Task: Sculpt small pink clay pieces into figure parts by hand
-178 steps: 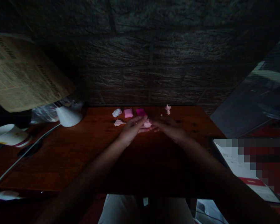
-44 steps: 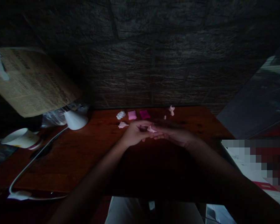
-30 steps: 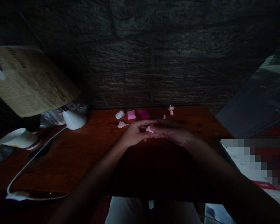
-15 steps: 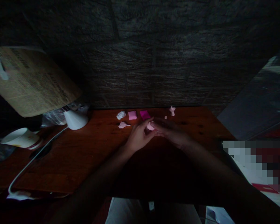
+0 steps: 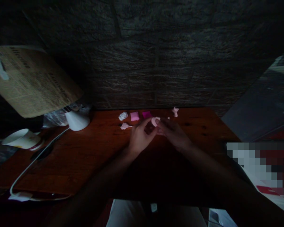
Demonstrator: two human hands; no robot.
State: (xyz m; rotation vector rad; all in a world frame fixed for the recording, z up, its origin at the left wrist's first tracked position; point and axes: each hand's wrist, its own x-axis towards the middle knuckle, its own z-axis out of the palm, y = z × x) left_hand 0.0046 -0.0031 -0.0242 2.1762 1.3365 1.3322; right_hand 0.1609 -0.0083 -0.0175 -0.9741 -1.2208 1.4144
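Note:
Between both hands is a small pale pink piece of modelling clay [image 5: 154,121], held above the wooden table. My left hand [image 5: 141,135] grips it with fingers curled around its left side. My right hand [image 5: 171,130] closes on it from the right, thumb pressed against its face. Just beyond the hands lie a square pink clay block [image 5: 134,116] and a magenta square [image 5: 146,114], partly covered by my left fingers. A white crumpled lump [image 5: 123,116] and a thin flat pale pink scrap [image 5: 126,126] rest to the left. Behind my right hand stands a small pink clay figure [image 5: 175,111].
A lamp with a printed shade [image 5: 38,82] and white base [image 5: 77,121] stands on the left of the table [image 5: 97,151]. Its cord [image 5: 38,157] runs past a paper cup [image 5: 22,138] to the front edge. A dark brick wall [image 5: 142,63] rises behind.
The pink clay has been turned and raised slightly between my fingers. My right thumb now lies across its face. The things on the table have stayed put.

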